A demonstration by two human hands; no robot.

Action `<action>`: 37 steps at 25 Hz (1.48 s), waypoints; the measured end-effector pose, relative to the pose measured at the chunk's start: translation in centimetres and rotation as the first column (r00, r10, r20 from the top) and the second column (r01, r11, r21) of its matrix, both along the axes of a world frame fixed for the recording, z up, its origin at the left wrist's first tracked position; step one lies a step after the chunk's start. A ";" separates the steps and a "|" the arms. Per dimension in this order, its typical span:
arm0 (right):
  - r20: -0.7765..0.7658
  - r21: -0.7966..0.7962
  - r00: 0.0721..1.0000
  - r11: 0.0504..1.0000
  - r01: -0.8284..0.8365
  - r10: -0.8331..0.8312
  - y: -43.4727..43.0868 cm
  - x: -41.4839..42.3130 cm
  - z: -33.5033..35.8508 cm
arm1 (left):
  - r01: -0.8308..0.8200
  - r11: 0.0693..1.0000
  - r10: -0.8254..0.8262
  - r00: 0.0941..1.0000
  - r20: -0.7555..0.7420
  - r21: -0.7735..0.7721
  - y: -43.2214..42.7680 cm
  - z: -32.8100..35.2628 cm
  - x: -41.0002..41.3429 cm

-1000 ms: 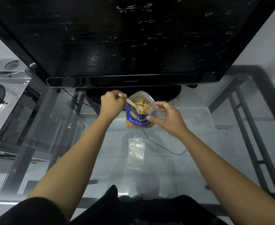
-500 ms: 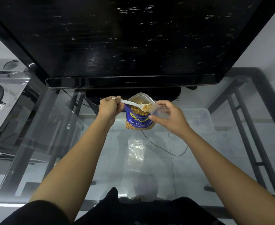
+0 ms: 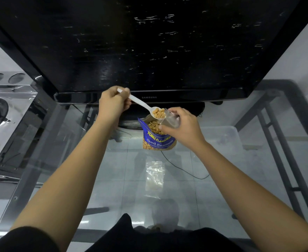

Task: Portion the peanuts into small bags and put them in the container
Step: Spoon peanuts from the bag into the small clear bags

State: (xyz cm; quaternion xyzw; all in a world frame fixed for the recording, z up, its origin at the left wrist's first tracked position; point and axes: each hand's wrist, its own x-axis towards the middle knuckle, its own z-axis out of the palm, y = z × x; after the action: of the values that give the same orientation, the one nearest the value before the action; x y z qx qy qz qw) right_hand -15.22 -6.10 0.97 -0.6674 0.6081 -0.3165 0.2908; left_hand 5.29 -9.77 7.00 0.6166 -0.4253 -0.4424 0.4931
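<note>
A blue peanut pouch (image 3: 156, 140) stands open on the glass table, peanuts showing inside. My left hand (image 3: 114, 103) grips the handle of a white plastic spoon (image 3: 142, 104), whose bowl is heaped with peanuts and sits above the pouch. My right hand (image 3: 181, 124) holds a small clear bag (image 3: 169, 120) with its mouth right against the spoon's bowl. A clear plastic container (image 3: 226, 137) lies to the right of the pouch. A stack of empty small clear bags (image 3: 154, 179) rests flat on the glass, nearer to me.
A large black television (image 3: 149, 48) stands at the back of the glass table (image 3: 62, 160), its base right behind the pouch. A silver appliance (image 3: 5, 110) sits to the left. The table's metal frame (image 3: 276, 142) runs along the right.
My left hand lifted the spoon out of the pouch, loaded with peanuts, and raised it to the mouth of the small bag. My right hand tilted the small bag toward the spoon.
</note>
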 end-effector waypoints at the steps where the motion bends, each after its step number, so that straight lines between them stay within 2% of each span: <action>1: 0.055 0.002 0.998 1.000 0.014 -0.014 0.0 0.4 0.2 | 0.055 0.997 -0.045 0.988 0.150 -0.063 0.4 0.9 -0.4; 3: 0.184 0.001 0.982 0.999 0.040 -0.040 0.2 1.2 0.6 | 0.215 0.947 -0.072 0.868 0.491 -0.241 1.8 2.9 -1.5; 5: 0.296 -0.008 0.953 0.998 0.065 -0.060 0.3 1.8 0.8 | 0.409 0.808 0.018 0.703 0.711 -0.425 3.7 4.9 -2.6; 6: 0.330 -0.009 0.941 0.997 0.075 -0.067 0.4 1.9 0.9 | 0.448 0.748 0.083 0.669 0.739 -0.490 4.2 5.4 -2.7; 7: 0.355 -0.005 0.932 0.997 0.081 -0.074 0.4 2.0 1.0 | 0.408 0.733 0.150 0.684 0.714 -0.544 4.3 5.5 -2.4; 8: 0.374 0.005 0.924 0.996 0.088 -0.084 0.4 1.9 1.0 | 0.285 0.767 0.200 0.745 0.636 -0.575 3.8 5.3 -1.7; 10: 0.402 0.025 0.908 0.992 0.122 -0.122 0.5 1.3 0.9 | 0.005 0.883 0.216 0.882 0.418 -0.469 2.4 3.9 -0.3; 11: 0.405 0.035 0.903 0.989 0.141 -0.143 0.5 0.9 0.7 | 0.005 0.929 0.167 0.886 0.432 -0.369 1.9 2.7 0.0; 12: 0.396 0.049 0.905 0.987 0.150 -0.157 0.7 0.4 0.5 | 0.099 0.956 0.071 0.833 0.549 -0.274 1.7 1.3 -0.2; 13: 0.380 0.073 0.911 0.987 0.147 -0.163 0.8 0.0 0.3 | 0.239 0.954 -0.052 0.726 0.686 -0.180 1.8 -0.1 -0.7; 14: 0.360 0.105 0.918 0.985 0.134 -0.164 1.0 -0.3 0.1 | 0.359 0.927 -0.154 0.625 0.765 -0.107 2.0 -1.3 -1.5; 15: 0.338 0.138 0.927 0.983 0.120 -0.160 1.2 -0.5 -0.1 | 0.407 0.911 -0.208 0.593 0.778 -0.066 2.2 -2.2 -2.3; 16: 0.314 0.163 0.936 0.981 0.110 -0.157 1.3 -0.7 -0.3 | 0.388 0.921 -0.223 0.619 0.753 -0.046 2.2 -2.9 -2.7; 17: 0.292 0.180 0.943 0.978 0.109 -0.159 1.4 -0.9 -0.5 | 0.330 0.944 -0.221 0.683 0.696 -0.024 2.1 -3.8 -2.8; 19: 0.271 0.201 0.947 0.972 0.120 -0.173 1.3 -1.2 -0.8 | 0.160 0.984 -0.177 0.856 0.486 0.077 1.6 -5.1 -2.8; 21: 0.270 0.223 0.946 0.968 0.117 -0.177 1.2 -1.3 -0.9 | 0.038 0.977 -0.096 0.957 0.274 0.211 1.3 -6.0 -2.7; 23: 0.264 0.235 0.950 0.966 0.106 -0.169 1.2 -1.4 -0.9 | 0.019 0.968 -0.074 0.975 0.211 0.250 1.1 -6.2 -2.5; 29: 0.296 0.261 0.939 0.961 0.097 -0.175 1.4 -1.7 -0.7 | 0.113 0.966 -0.132 0.989 0.068 0.234 0.8 -6.5 -1.5; 34: 0.302 0.245 0.937 0.964 0.103 -0.176 1.4 -1.9 0.0 | 0.002 0.965 0.047 0.982 -0.183 0.262 0.2 -6.7 -0.5; 37: 0.162 0.140 0.977 0.984 0.115 -0.137 1.3 -2.1 0.1 | -0.068 0.958 0.133 0.966 -0.220 0.280 0.2 -6.8 0.6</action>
State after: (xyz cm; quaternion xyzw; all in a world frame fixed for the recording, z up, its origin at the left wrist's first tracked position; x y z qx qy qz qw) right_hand -17.33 -4.76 1.06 -0.5775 0.6413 -0.3504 0.3638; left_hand 5.86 -9.62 0.25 0.6419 -0.2673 -0.5405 0.4736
